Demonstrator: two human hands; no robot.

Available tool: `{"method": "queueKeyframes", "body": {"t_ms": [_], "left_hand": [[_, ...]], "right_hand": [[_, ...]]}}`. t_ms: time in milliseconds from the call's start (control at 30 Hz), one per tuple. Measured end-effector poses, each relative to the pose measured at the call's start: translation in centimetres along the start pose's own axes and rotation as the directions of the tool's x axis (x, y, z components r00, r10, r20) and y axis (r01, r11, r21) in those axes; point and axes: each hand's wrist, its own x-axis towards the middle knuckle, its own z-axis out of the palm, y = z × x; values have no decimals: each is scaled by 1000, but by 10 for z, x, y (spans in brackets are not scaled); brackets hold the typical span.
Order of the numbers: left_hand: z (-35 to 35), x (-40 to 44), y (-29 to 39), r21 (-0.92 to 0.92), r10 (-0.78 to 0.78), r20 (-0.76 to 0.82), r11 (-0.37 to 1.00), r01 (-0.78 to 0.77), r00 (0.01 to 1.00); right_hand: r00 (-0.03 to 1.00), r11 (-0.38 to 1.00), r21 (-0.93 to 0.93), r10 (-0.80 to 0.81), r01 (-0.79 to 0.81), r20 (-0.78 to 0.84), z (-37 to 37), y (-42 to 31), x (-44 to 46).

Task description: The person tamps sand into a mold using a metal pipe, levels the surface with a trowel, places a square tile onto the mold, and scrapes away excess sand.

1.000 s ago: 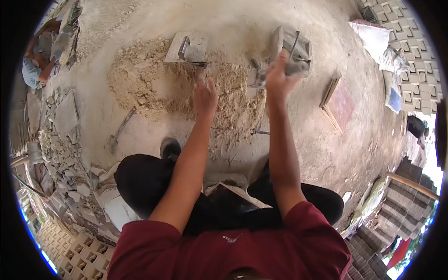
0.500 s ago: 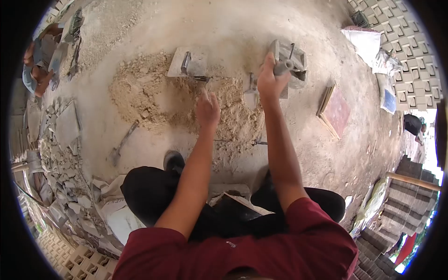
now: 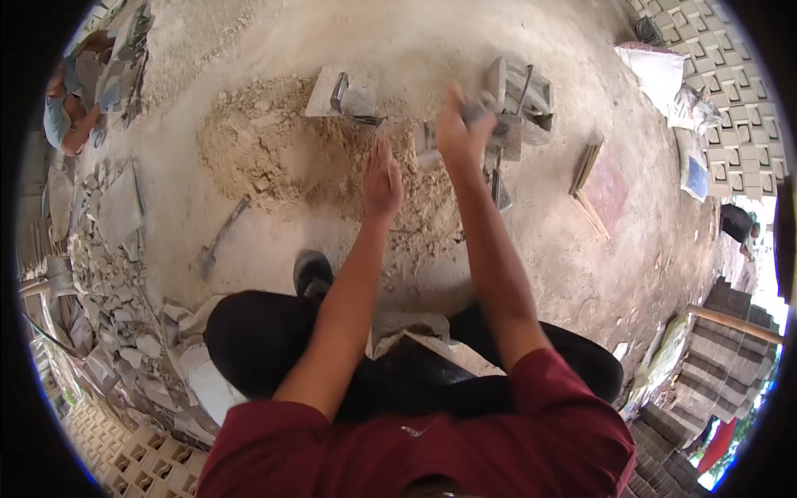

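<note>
My left hand (image 3: 383, 181) is held over the near edge of the sandy soil pile (image 3: 261, 158), palm turned sideways, fingers straight and nothing in it. Just beyond it lies a flat plate with a metal handle (image 3: 347, 90). My right hand (image 3: 462, 133) grips a grey, rounded tool (image 3: 479, 108), blurred by motion. To its right is a grey metal mould box (image 3: 521, 90) with a rod across it. A dark metal piece (image 3: 501, 189) lies beside my right forearm. What is under my right hand is partly hidden.
A small trowel-like tool (image 3: 222, 241) lies on the left. Stacked square boards (image 3: 602, 189) lie to the right. Another person (image 3: 75, 108) crouches at the upper left, beyond rubble (image 3: 108, 266). White sacks (image 3: 656, 73) and stacked blocks (image 3: 730, 149) stand at the right.
My right hand has moved left with the grey tool, away from the mould box. My left hand has shifted slightly right. The dark metal piece now shows beside my right forearm.
</note>
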Motion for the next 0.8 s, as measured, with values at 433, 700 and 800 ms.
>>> {"method": "queueKeyframes", "body": {"t_ms": [433, 700, 800], "left_hand": [[-4, 2, -1, -242, -68, -107, 970, 40, 992], [-15, 11, 3, -329, -154, -193, 941, 84, 969], [-14, 9, 0, -343, -188, -210, 933, 108, 959]], "right_hand": [[991, 972, -226, -40, 68, 126, 41, 5, -1], [999, 971, -234, -27, 37, 46, 62, -7, -3], [1000, 1000, 10, 23, -24, 9, 57, -19, 2]]}}
